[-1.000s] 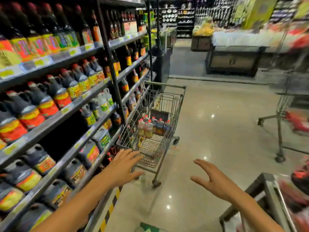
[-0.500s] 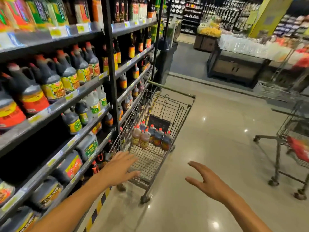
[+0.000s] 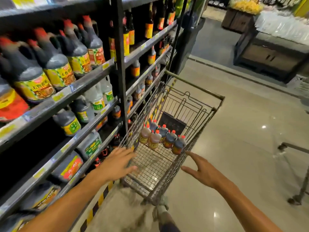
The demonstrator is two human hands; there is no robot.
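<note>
Both hands are spread with straight fingers and hold nothing: the left hand (image 3: 117, 164) reaches over the near end of the wire cart (image 3: 168, 185), the right hand (image 3: 203, 171) just beside its right wall.

floor (image 3: 242, 156): glossy beige tile, lamp glints | L: dark metal shelving (image 3: 119, 67) | far R: dark display counter (image 3: 267, 56)

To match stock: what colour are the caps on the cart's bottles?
Red caps, shown in the head view.
</note>
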